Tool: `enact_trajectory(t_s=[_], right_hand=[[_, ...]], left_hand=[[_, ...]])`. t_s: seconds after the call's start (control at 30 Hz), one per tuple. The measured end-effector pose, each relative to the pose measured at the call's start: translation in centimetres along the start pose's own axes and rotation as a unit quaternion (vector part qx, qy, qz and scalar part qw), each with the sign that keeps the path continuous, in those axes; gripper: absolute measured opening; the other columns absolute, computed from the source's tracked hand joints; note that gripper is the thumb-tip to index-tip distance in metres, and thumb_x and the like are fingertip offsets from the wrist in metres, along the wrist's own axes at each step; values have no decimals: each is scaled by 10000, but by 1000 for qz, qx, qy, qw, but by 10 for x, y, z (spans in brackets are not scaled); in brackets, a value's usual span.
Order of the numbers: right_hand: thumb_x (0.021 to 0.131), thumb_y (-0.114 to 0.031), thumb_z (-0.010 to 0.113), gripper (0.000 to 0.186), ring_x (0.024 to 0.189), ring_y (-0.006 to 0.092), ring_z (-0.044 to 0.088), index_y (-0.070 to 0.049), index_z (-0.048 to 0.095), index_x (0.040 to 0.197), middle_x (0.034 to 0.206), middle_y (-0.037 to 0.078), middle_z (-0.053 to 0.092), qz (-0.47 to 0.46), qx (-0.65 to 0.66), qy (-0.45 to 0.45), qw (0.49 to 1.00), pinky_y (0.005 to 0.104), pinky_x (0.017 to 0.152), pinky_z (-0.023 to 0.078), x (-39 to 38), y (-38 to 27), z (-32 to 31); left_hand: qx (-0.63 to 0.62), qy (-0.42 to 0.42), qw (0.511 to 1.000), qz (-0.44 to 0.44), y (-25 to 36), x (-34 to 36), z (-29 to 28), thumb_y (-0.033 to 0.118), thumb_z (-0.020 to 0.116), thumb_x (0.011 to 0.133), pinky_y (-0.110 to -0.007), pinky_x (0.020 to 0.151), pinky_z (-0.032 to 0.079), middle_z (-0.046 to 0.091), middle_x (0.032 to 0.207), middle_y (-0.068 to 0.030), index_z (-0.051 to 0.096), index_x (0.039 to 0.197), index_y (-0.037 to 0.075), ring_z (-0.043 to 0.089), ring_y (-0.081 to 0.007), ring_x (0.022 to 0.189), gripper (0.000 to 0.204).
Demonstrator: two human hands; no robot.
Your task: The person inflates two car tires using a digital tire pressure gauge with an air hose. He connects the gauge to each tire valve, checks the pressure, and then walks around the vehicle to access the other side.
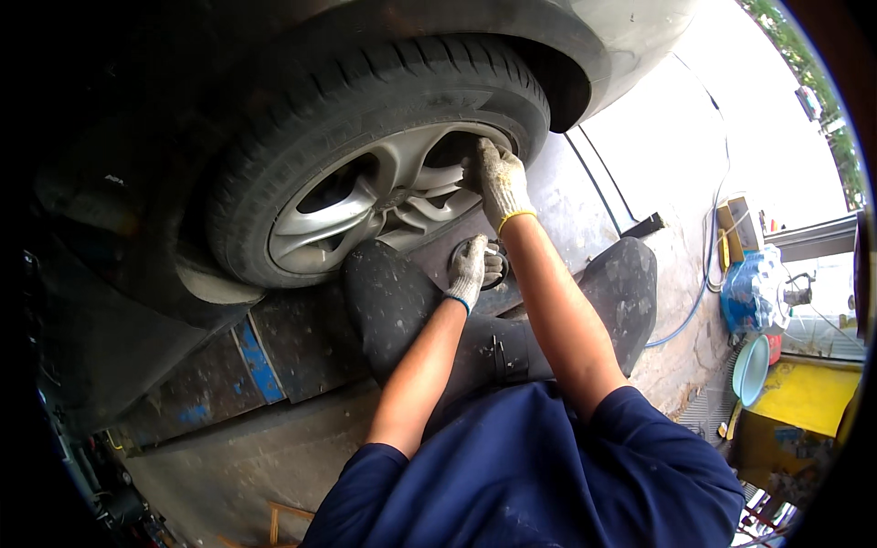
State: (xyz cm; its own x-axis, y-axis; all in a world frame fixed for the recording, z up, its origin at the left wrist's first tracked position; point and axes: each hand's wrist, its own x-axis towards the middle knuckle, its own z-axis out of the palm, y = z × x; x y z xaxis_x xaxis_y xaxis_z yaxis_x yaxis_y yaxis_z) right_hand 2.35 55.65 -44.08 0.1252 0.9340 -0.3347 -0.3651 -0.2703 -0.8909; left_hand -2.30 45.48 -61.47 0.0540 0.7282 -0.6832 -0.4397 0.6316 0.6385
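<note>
Wheel [395, 198] stands upright, right hand [501, 178] at its right side.

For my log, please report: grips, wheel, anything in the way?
Right grip at wheel; left grip at dark round object. Wheel under fender. Left knee partly hides wheel.
</note>
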Motion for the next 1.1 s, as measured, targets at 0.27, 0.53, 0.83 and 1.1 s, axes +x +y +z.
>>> enact_trajectory(t_s=[0.27, 0.53, 0.83, 1.1], right_hand=[[960, -290, 590, 281, 640, 163, 592, -24, 613, 1048, 802, 57, 628, 13, 25, -14, 999, 325, 571, 541, 3, 2, 0], [970, -271, 577, 239, 622, 174, 609, -47, 613, 1047, 839, 72, 643, 35, 102, 6, 994, 356, 616, 561, 2, 5, 1], [967, -253, 574, 260, 626, 195, 621, -29, 606, 1095, 831, 98, 652, 81, 93, -25, 992, 342, 598, 570, 3, -2, 3], [977, -221, 508, 279, 643, 232, 639, -15, 590, 1146, 881, 134, 665, 68, 91, 15, 993, 373, 571, 572, 7, -1, 4]], left_hand=[[12, 0, 1000, 25, -3, 3, -1, 467, 575, 942, -301, 482, 552, 680, 715, -83, 643, 926, 55, 639, -180, 523, 418], [-11, 11, 1000, 19, -5, 0, 0, 424, 584, 960, -300, 441, 537, 688, 700, -90, 645, 896, 76, 629, -186, 480, 360], [1, 11, 999, 34, -7, 2, 0, 438, 561, 967, -306, 468, 558, 687, 726, -98, 624, 948, 66, 644, -196, 509, 378], [12, 8, 999, 32, -8, 1, 3, 473, 556, 959, -301, 478, 560, 691, 729, -87, 624, 960, 68, 652, -186, 530, 410]])
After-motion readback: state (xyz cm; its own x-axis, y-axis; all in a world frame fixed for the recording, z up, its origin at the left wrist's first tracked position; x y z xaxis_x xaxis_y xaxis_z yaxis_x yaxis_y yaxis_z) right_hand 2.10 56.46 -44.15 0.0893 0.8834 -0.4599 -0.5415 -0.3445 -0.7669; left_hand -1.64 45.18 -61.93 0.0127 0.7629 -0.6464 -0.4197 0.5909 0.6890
